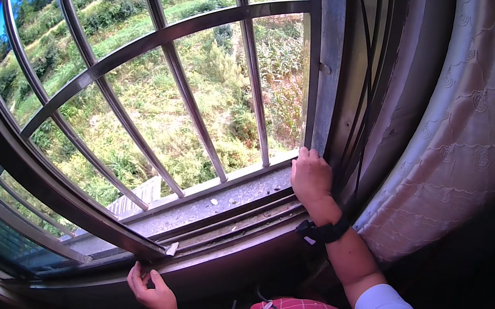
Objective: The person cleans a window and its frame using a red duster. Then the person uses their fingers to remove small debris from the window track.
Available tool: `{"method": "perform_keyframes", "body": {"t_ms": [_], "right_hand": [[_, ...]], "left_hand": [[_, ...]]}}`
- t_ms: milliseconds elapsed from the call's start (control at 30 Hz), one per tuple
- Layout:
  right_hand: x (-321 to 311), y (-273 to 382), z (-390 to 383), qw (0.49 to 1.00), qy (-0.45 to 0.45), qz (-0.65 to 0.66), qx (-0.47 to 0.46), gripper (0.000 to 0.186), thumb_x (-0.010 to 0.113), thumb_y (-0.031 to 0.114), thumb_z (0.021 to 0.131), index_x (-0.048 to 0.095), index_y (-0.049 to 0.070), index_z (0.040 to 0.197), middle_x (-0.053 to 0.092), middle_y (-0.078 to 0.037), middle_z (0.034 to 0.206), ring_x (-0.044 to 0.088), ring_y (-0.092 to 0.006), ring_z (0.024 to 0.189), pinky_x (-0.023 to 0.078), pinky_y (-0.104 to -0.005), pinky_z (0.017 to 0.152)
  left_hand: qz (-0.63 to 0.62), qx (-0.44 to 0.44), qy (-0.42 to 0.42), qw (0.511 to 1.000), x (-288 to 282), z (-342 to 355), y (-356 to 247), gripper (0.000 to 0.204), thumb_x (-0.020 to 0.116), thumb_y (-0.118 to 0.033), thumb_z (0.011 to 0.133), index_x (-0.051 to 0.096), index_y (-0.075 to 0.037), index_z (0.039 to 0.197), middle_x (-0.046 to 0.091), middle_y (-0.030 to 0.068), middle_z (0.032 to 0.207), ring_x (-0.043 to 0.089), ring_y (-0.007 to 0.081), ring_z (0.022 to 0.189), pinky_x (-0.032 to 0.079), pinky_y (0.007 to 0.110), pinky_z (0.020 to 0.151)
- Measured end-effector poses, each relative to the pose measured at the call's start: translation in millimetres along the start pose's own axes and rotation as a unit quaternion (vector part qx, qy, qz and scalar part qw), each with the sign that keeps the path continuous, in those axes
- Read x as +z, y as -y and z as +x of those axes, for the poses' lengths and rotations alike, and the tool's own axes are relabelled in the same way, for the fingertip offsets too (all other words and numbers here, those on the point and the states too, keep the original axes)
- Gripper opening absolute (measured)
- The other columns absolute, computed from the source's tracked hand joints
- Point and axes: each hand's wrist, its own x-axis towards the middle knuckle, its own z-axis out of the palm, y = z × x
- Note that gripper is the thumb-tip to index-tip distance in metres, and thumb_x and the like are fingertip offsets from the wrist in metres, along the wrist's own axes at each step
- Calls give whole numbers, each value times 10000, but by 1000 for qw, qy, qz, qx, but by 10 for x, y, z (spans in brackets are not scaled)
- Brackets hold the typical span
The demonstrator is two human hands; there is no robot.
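My right hand (311,177) is raised to the lower right corner of the window opening, against the metal side frame (325,95). Its fingers are curled closed, and what they grip, if anything, is hidden. Lower down, my left hand (156,295) is beside the inner edge of the sill, just below the end of the dark sliding window sash (88,206). Its thumb stands apart from the loosely bent fingers, with nothing visible between them. A small white scrap (172,248) sticks out at the sash's lower corner. Between my hands runs the window track (236,224), with bits of debris in it.
Metal security bars (190,102) stand outside the opening, with a green hillside (208,76) beyond. Pale debris lies on the outer ledge (184,219). Dark cords (368,76) hang along the right jamb, beside a pale embroidered curtain (460,138).
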Motion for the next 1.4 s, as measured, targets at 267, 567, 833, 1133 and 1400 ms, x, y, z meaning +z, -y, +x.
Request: {"method": "perform_keyframes", "body": {"t_ms": [267, 567, 833, 1133, 1400], "right_hand": [[300, 111, 422, 963, 234, -114, 68, 190, 600, 106, 779, 721, 53, 915, 703, -157, 980, 694, -300, 910, 565, -403, 743], [264, 121, 418, 969, 214, -118, 37, 200, 609, 119, 791, 734, 90, 945, 714, -110, 972, 691, -309, 891, 560, -381, 736], [-769, 523, -194, 815, 363, 451, 15, 174, 722, 152, 842, 710, -21, 838, 641, -1, 658, 575, -45, 601, 446, -203, 550], [-878, 612, 459, 965, -214, 64, -137, 163, 600, 130, 876, 670, 24, 978, 676, -151, 845, 664, -311, 739, 519, -359, 651], [-213, 341, 743, 992, 48, -115, 14, 144, 576, 170, 855, 675, 67, 865, 678, -153, 922, 650, -350, 891, 522, -441, 765]], "left_hand": [[-33, -23, 10, 999, -252, -17, 514, 167, 565, 66, 830, 631, 67, 983, 603, 127, 1014, 614, 208, 824, 485, 261, 635], [-56, -19, 92, 994, -528, 61, 950, 113, 588, 57, 824, 653, 42, 916, 617, 108, 928, 586, 180, 716, 462, 250, 587], [-49, -49, 129, 989, -750, 142, 1290, 95, 593, 49, 817, 653, 45, 890, 622, 114, 887, 604, 194, 721, 480, 271, 602], [-22, -32, 168, 985, -806, 81, 1356, 89, 602, 27, 808, 651, 51, 878, 621, 140, 871, 612, 232, 699, 489, 287, 600], [10, -71, 235, 969, -709, -65, 1353, 131, 630, -3, 782, 653, 45, 902, 625, 152, 857, 645, 270, 687, 507, 326, 599]]}}
